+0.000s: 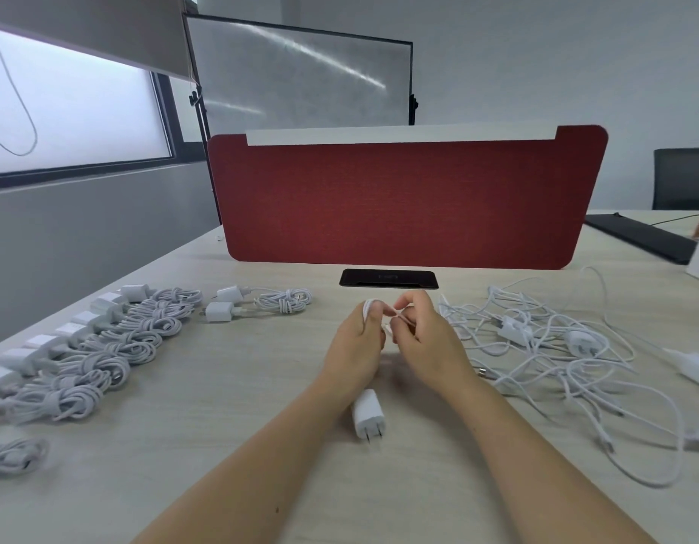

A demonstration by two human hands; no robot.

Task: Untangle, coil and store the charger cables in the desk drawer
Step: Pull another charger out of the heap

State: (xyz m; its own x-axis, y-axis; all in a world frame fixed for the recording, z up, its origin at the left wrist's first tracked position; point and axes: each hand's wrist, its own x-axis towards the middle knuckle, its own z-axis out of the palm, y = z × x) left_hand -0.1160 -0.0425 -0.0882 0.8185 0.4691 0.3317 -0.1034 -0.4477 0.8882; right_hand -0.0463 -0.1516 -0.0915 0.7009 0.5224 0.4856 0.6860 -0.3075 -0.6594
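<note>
— Where are we holding the cable right now?

— We are holding the white charger cable point(368, 308) just above the worktop point(230, 445), in front of the black cable port point(389, 278). Our left hand point(355, 347) is curling its fingers point(373, 321) round a small loop of it. Our right hand point(426, 339) is pinching the strand between thumb and forefinger. The two hands are touching at the fingertips.

— And the plug?

— A white wall plug point(368, 413) is lying on the worktop between our forearms, its prongs pointing toward us. We cannot tell whether the cable is running into it, because our left hand is covering that stretch.

— What are we seeing of the other cables?

— To our left, a row of coiled cables point(116, 347) is lying along the worktop, each coil beside a white adapter. One more coil point(285, 300) is sitting nearer the red divider panel point(406, 198), with two adapters point(222, 304) just beside it. To our right, a tangled heap of cables point(555, 347) is sprawling across the worktop, well apart from the coiled row, with a few adapters caught among its loops.
</note>
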